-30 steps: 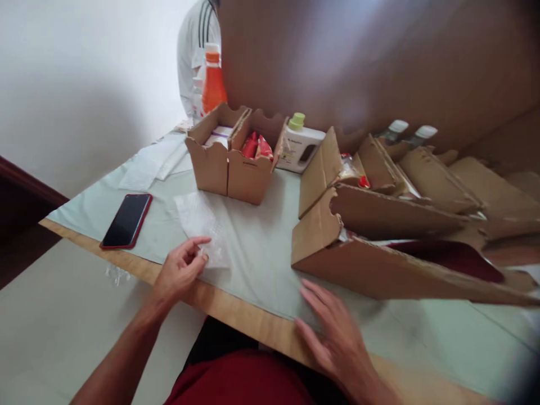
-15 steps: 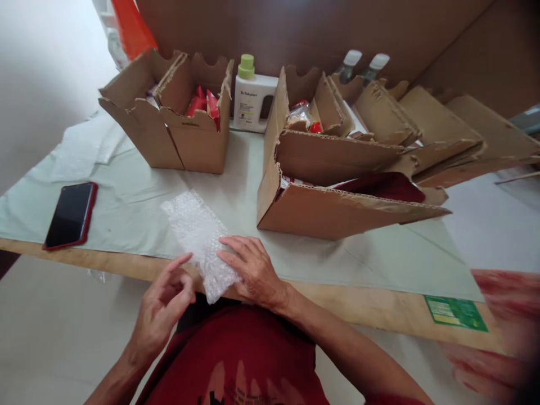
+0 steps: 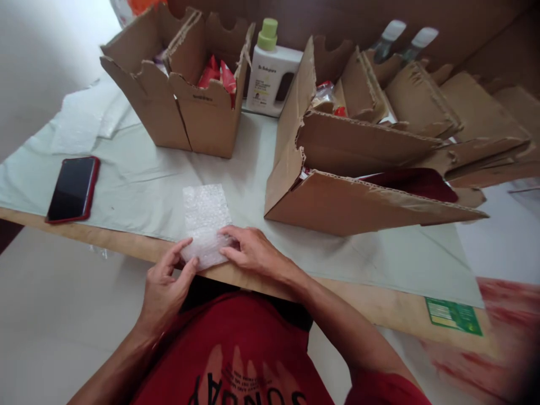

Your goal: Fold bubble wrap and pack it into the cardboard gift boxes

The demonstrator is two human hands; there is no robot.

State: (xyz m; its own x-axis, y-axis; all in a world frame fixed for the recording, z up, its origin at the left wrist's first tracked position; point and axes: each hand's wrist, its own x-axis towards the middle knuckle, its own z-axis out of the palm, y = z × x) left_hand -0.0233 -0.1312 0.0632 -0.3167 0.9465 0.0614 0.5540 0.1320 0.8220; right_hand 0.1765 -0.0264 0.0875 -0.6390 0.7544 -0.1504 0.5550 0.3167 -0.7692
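Both hands pinched the bubble wrap (image 3: 205, 224) at the table's (image 3: 379, 306) near edge; left hand (image 3: 165, 288) gripped its near-left corner, right hand (image 3: 253, 254) pressed its right side; a red phone (image 3: 72, 189) lay at nine o'clock, well apart; open cardboard boxes (image 3: 185, 101) stood at twelve, a white bottle (image 3: 272, 76) behind them.

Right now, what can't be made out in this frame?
- Long box: contents hidden by its front wall, head view.
- Two bottles: only caps show behind cardboard.
- Orange thing: cut off by the top edge.
- White bottle: label too small to read.
- Bubble wrap: near end covered by left hand and right hand.
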